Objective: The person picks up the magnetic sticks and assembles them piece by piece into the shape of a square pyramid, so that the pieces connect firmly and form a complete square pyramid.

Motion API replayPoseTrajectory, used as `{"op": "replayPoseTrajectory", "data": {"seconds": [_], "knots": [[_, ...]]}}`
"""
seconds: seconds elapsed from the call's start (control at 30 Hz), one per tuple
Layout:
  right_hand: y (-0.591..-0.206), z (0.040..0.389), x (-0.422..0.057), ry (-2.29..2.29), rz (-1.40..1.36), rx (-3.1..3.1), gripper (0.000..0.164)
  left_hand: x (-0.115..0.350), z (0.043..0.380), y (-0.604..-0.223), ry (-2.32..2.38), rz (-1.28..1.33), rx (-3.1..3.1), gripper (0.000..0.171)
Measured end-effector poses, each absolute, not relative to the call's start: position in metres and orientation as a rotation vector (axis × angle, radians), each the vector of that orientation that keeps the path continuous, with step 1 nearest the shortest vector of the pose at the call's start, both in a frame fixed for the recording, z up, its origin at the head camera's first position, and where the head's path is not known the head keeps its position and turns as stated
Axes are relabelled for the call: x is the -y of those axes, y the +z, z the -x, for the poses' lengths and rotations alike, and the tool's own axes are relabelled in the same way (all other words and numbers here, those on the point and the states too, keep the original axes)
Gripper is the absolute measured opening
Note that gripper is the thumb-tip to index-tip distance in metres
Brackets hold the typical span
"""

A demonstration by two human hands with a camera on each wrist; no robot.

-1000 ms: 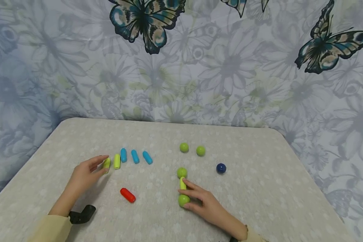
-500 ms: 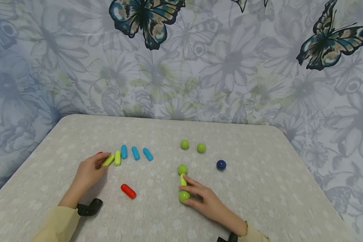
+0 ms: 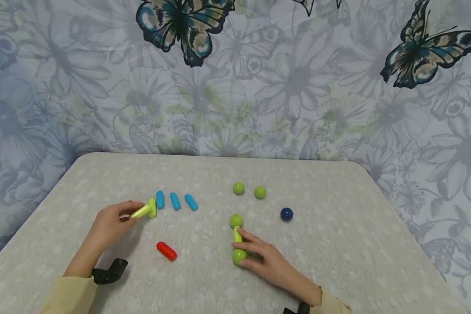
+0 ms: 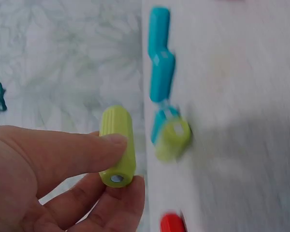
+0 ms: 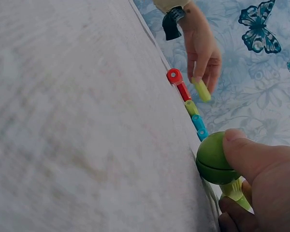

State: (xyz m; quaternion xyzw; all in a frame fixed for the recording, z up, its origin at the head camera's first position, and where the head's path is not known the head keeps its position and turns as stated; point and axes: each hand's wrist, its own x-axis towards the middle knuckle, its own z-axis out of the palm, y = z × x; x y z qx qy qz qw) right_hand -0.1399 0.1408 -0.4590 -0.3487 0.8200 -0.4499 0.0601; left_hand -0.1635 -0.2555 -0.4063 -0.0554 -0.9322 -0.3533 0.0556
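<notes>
Pinches a lime rod (image 3: pixel 140 212) between thumb and fingers of the left hand (image 3: pixel 109 224), beyond the red rod (image 3: pixel 166 251) and to its left. Holds this piece tilted and raised, apart from the second lime rod (image 3: pixel 152 208), with a small metal disc (image 4: pixel 117 178) at one end. Grips with the right hand (image 3: pixel 264 261), well right of the red rod: thumb on the near green ball (image 3: pixel 238 256), fingers against a third lime rod (image 3: pixel 237 235). In line with both, farther beyond, a far green ball (image 3: pixel 236 220), apparently meeting that rod's other end. Cannot tell for sure about contact there.

Just beside the second lime rod, beyond the red rod, a row of three blue rods (image 3: pixel 175 201), apart from one another. Past the left hand, also beyond the red rod and to its left, a red tip (image 3: pixel 130 201), mostly hidden. Beyond the red rod and well to its right, two more green balls (image 3: pixel 260 192), apart; farther right of the red rod and less far beyond it, a dark blue ball (image 3: pixel 286 214). Left of the red rod and slightly nearer, a black wrist mount (image 3: pixel 110 271) beside a cream sleeve (image 3: pixel 68 296). Under the red rod, a pale patterned table (image 3: pixel 204 288); far beyond, a floral backdrop (image 3: pixel 298 78).
</notes>
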Motion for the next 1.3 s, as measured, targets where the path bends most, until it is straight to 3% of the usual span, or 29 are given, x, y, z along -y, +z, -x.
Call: {"op": "replayPoseTrajectory", "data": {"seconds": [0.17, 0.4, 0.57, 0.97, 1.2, 1.3], "knots": [[-0.457, 0.140, -0.141, -1.356, 1.052, -2.482, 0.042, 0.221, 0.169, -0.395, -1.196, 0.294, 2.765, 0.036], [-0.456, 0.140, -0.142, -1.350, 1.057, -2.483, 0.041, 0.154, 0.190, -0.409, -1.442, 0.629, 2.759, 0.029], [-0.456, 0.141, -0.142, -1.357, 1.097, -2.477, 0.041, 0.124, 0.195, -0.421, -1.453, 0.648, 2.774, 0.028], [-0.457, 0.142, -0.141, -1.422, 1.112, -2.459, 0.040, 0.110, 0.196, -0.434, -1.477, 0.743, 2.744, 0.026], [-0.443, 0.167, -0.139, -1.598, 0.683, -2.673, 0.031, 0.106, 0.198, -0.436, -1.517, 0.772, 2.721, 0.026], [-0.442, 0.179, -0.135, -1.486, 0.659, -2.717, 0.034, 0.103, 0.198, -0.436, -1.536, 0.785, 2.710, 0.025]]}}
